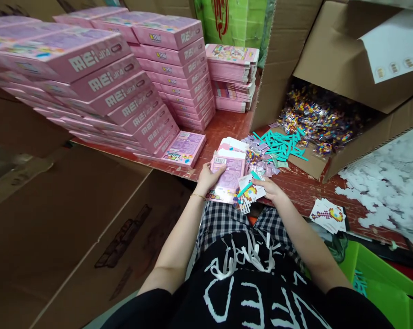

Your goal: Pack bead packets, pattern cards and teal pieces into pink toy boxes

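My left hand is closed on a pink cardboard box, thumb on its printed back, with white end flaps raised at the far end. In my right hand are a few printed cards, a turquoise plastic stick and what looks like a small bag of colourful beads. These overlap the near right side of the box; whether any part is inside it I cannot tell. Just beyond lie small clear bead bags and a heap of turquoise sticks.
Closed pink boxes stand in tall stacks at left, and flattened ones are piled behind. An open carton of bead bags lies at right. Cards and white pieces cover the table's right; a green bin stands below.
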Demonstrator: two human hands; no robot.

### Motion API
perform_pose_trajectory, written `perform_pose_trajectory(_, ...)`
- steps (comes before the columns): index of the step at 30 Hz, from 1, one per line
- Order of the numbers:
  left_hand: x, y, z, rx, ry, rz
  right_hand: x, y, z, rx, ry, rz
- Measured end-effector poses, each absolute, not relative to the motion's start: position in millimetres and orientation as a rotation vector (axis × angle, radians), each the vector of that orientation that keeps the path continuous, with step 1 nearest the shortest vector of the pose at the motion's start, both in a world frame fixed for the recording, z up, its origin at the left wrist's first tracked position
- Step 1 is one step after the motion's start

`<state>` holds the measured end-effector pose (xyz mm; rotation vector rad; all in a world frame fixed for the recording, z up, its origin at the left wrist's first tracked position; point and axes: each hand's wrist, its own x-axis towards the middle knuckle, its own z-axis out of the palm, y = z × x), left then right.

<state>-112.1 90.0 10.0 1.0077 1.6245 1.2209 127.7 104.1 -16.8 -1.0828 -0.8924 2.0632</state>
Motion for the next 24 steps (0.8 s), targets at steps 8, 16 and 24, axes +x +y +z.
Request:
perform_pose_trajectory(8, -79.5, 21.5, 45.5, 1.36, 1.316, 0.879, 170.0, 86.0, 70.7, -0.891, -0.947, 1.478)
perform_pose_trajectory(16, -44.7, -8.2, 60.3, 1.242, 1.23, 0.886, 193.2, 78.0, 95.0, -1.147, -1.651, 1.219)
perform_pose_trajectory(24, -28.4, -18.2, 40.4, 0.89, 1.121, 0.969, 177.6, 48.3, 113.6, -0.923, -2.362, 0.692)
